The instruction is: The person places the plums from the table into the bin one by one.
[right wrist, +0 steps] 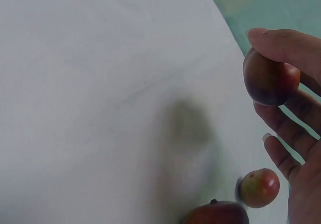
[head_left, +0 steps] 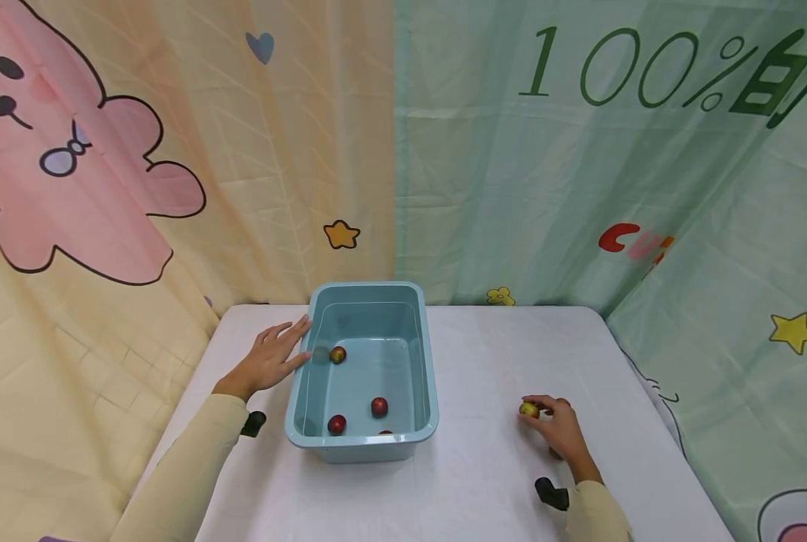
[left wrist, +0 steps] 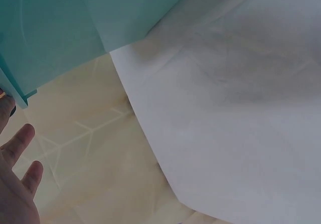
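A light blue plastic tub (head_left: 363, 450) stands on the table with several plums inside, among them one plum (head_left: 379, 407) near its front. My left hand (head_left: 271, 361) touches the tub's left rim, fingers spread and straight. In the left wrist view, fingers (left wrist: 19, 141) show beside the tub wall (left wrist: 60, 28). Right of the tub, my right hand (head_left: 562, 433) pinches a red-and-yellow plum (right wrist: 271, 81) between thumb and fingers, above the cloth. Below that hand, a smaller plum (right wrist: 260, 188) and a darker plum (right wrist: 218, 215), cut off by the frame edge, lie on the table.
White cloth covers the table (head_left: 478, 482). Printed curtains (head_left: 498, 188) hang behind it and at both sides. Table surface stretches between the tub and my right hand. The tub stands near the table's back edge.
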Action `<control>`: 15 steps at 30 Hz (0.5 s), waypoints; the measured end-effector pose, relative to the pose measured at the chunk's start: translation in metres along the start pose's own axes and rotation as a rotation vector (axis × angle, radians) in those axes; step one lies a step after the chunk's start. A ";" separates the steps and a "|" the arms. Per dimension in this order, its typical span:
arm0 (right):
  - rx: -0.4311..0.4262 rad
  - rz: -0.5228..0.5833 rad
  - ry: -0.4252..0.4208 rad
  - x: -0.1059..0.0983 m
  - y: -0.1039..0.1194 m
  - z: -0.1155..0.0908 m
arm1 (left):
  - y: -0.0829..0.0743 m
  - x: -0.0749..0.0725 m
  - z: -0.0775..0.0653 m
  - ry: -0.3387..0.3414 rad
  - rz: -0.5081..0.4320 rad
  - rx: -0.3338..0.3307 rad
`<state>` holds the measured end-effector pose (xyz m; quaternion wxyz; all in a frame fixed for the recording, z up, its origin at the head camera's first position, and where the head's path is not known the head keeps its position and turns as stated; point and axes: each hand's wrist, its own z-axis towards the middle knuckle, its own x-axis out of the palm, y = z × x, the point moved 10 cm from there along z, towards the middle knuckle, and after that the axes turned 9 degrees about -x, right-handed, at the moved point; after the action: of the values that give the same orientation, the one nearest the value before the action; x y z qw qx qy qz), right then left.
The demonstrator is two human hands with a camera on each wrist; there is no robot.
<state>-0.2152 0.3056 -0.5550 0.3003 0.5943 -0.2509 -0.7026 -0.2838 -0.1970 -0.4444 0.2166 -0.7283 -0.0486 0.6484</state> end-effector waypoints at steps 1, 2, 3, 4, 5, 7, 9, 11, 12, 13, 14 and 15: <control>-0.003 0.004 0.002 0.000 0.002 0.002 | 0.000 0.000 0.000 -0.001 0.001 -0.001; -0.004 0.012 0.005 0.001 0.005 0.003 | 0.000 0.000 0.000 -0.002 0.003 -0.003; -0.004 0.022 0.008 0.001 0.008 0.005 | 0.001 0.000 0.000 -0.003 0.004 -0.005; -0.004 0.030 0.010 0.001 0.011 0.006 | 0.001 0.000 -0.001 -0.003 0.005 -0.008; -0.005 0.033 0.012 0.002 0.014 0.007 | 0.001 0.000 -0.001 -0.003 0.009 -0.010; -0.010 0.027 0.021 0.004 0.021 0.010 | 0.002 0.001 -0.001 -0.004 0.011 -0.013; -0.022 0.019 0.029 0.006 0.028 0.013 | 0.002 0.001 -0.001 -0.004 0.010 -0.011; -0.047 0.025 0.037 0.009 0.036 0.017 | 0.001 0.001 -0.001 -0.004 0.009 -0.006; -0.065 0.031 0.043 0.011 0.041 0.019 | 0.001 0.001 -0.001 -0.003 0.006 -0.005; -0.080 0.038 0.047 0.013 0.045 0.021 | 0.001 0.001 -0.001 -0.002 0.002 -0.005; -0.094 0.051 0.052 0.015 0.049 0.022 | 0.001 0.001 0.000 -0.001 0.001 -0.003; -0.109 0.061 0.055 0.017 0.053 0.024 | 0.001 0.001 0.000 0.001 0.001 -0.003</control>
<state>-0.2342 0.2566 -0.5253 0.3602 0.5883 -0.2218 -0.6891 -0.2837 -0.1977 -0.4453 0.2152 -0.7290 -0.0492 0.6479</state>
